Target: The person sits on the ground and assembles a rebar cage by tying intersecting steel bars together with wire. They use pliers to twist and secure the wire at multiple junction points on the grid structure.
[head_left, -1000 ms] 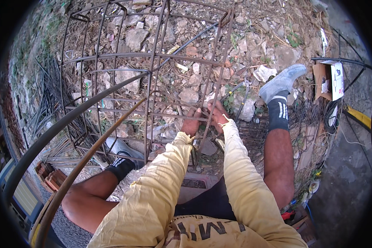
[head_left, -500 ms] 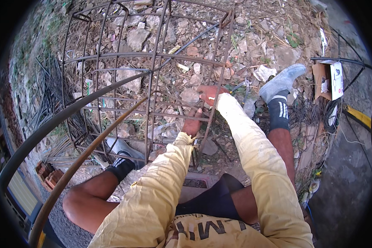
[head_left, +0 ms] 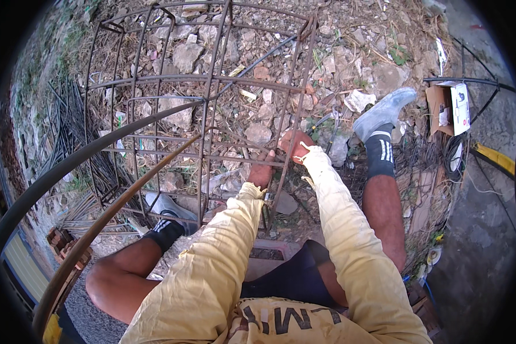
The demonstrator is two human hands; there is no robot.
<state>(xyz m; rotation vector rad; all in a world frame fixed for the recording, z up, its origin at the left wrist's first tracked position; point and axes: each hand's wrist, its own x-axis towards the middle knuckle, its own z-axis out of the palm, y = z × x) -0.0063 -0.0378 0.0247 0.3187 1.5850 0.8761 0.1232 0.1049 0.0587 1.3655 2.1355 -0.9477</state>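
Observation:
A rusty steel rebar cage (head_left: 209,86) of long bars and square hoops lies in front of me. At its near right corner, my left hand (head_left: 261,170) is closed around a bar, thumb up; its lower fingers are hidden. My right hand (head_left: 296,147) is beside it, just right of the same corner, against the slanting end bar. Its fingers are curled together, and whatever they may hold is too small to make out. Both sleeves are pale yellow, the right cuff frayed. Two thick rods, one dark (head_left: 97,146) and one rusty brown (head_left: 120,200), cross from the lower left toward the cage.
Broken stones (head_left: 187,57) and dry grass cover the ground under the cage. A bundle of thin rods (head_left: 74,129) lies left, with bricks (head_left: 69,246) nearer me. An opened cardboard box (head_left: 458,108) stands right, above coiled black wire (head_left: 454,163). My legs spread either side.
My right hand has turned and drawn slightly nearer me, its fingers now curled more tightly. The left hand stays at the bar. The whole view has shifted a little.

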